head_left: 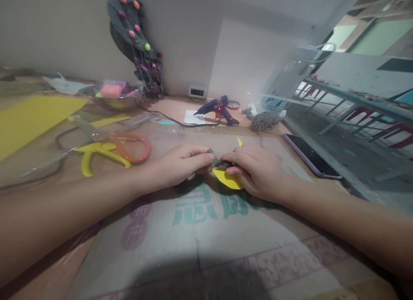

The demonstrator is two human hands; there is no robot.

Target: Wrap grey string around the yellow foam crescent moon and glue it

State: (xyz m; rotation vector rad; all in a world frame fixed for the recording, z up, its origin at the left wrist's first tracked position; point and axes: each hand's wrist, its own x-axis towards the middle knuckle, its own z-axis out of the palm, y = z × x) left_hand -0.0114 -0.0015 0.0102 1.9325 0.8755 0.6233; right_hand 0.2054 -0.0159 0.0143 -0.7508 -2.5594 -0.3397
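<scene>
Above the cardboard, both of my hands work close together. My right hand [258, 171] is closed around a curved yellow cutout [227, 179]; one pointed tip sticks up behind the knuckles and a rounded part shows below the fingers. Grey yarn [221, 164] lies along the cutout's upper edge, between the two hands. My left hand [192, 162] pinches the grey end there between thumb and fingers. Its fingers hide how much of the cutout the yarn covers. From the right hand's far side, a thin strand leads toward a ball of grey yarn [266, 120].
Orange-handled scissors [135, 148] and yellow-handled scissors [87, 162] lie left, near a yellow sheet [35, 119]. A blue glue gun [219, 110] stands behind, its cord running left. A phone [311, 156] lies right. A grey crescent decoration [125, 29] hangs at the wall.
</scene>
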